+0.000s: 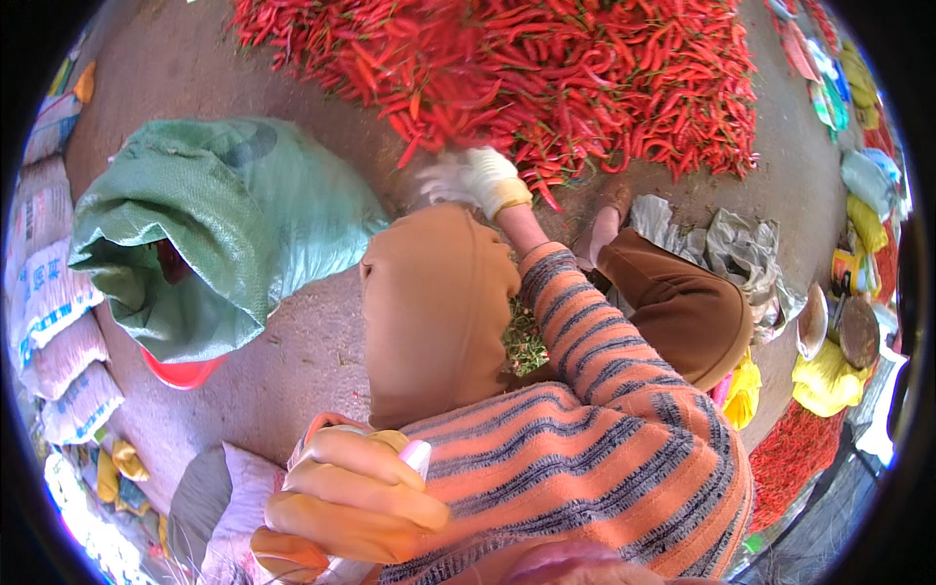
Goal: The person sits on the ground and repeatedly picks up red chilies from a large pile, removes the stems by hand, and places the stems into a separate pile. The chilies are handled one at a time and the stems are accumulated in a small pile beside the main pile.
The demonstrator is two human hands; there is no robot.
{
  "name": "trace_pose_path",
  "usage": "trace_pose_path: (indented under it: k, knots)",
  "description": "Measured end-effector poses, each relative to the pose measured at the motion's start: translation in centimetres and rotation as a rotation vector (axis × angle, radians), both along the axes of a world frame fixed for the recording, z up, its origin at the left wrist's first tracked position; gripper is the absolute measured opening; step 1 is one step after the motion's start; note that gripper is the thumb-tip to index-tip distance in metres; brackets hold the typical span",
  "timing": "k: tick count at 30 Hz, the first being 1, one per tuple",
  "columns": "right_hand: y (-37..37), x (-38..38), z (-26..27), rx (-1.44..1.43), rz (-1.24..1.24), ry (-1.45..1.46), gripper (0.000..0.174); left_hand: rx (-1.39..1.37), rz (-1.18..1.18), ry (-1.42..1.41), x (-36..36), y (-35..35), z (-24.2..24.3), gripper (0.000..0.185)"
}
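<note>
My left hand (351, 493), in an orange rubber glove, is closed around a flat white object (417, 457) close to my chest. My right hand (472, 175), in a white glove with a yellowish cuff, reaches past my knee to the lower edge of a large pile of red chili peppers (585, 80). Its fingers are blurred and look spread, with nothing visible in them. Part of the pile above it is blurred. Left of my knee leans a green woven sack (219, 197), its mouth gaping towards me and something dark red inside.
A red plastic basin (183, 371) shows under the sack. Stacked printed sacks (51, 285) line the left side. Crumpled grey plastic (746, 248) lies by my right foot, and a yellow bag (742, 391) beside my leg. More red chilies (797, 453) cover the ground at lower right.
</note>
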State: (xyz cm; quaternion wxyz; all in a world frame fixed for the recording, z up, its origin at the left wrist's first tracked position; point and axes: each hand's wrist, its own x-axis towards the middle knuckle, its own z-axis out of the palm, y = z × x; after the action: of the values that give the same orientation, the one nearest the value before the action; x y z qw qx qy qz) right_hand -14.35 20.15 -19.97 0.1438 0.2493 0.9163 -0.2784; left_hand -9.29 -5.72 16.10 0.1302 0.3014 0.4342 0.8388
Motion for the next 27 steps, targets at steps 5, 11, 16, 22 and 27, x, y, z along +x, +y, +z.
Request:
trace_pose_path:
  k: [5, 11, 16, 22, 27]
  knots:
    - [4.6, -2.6, 8.2, 0.026, 0.345, -0.002, 0.034, -0.047, -0.11, 0.038, 3.2, -1.3, 1.2, 0.025]
    - [8.4, -0.3, 21.5, 0.423, 0.653, -0.142, 0.024, -0.037, -0.197, 0.18, 5.8, -0.6, 2.9, 0.036]
    - [10.2, 7.7, 26.9, 0.403, 0.724, -0.362, 0.035, 0.069, -0.264, 0.296, 6.9, -0.2, 3.7, 0.053]
    - [14.1, 13.2, 27.2, 0.343, 0.528, -0.556, 0.041, 0.045, -0.258, 0.41, 8.5, 1.4, 5.2, 0.056]
    - [15.1, 13.7, 26.6, 0.306, 0.462, -0.49, 0.043, 0.041, -0.116, 0.422, 10.3, 2.1, 5.4, 0.018]
